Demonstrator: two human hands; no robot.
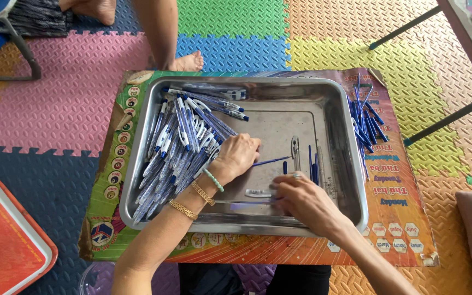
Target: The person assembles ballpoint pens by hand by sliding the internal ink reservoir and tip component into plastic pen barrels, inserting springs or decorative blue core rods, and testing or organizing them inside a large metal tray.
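Because the metal tray is slick and crowded, w/ a heap of blue-and-white pens banked against its left wall, the likeliest slip I'd guess is a nudge from the left forearm sending that heap sliding toward the tray's bare middle, mixing finished pens w/ loose parts. Thin blue refills lying near the tray's right wall could also roll together or get swept aside by the right wrist, since they're light and round. Another bundle of blue refills sits outside the tray, just past its right wall on the printed board; a knock to the tray might scatter those onto the foam floor mats.

Left hand, near the tray's centre & touching the edge of the pen heap: fingers curled inward, loosely closed, a thin blue refill poking out to the right from under it, apparently pinched. Right hand, by the tray's near wall: fingers bent and drawn together over a pen barrel lying flat on the tray floor, tips pressing or gripping its end – can't tell exactly which. A small white clip piece lies just beside that hand.
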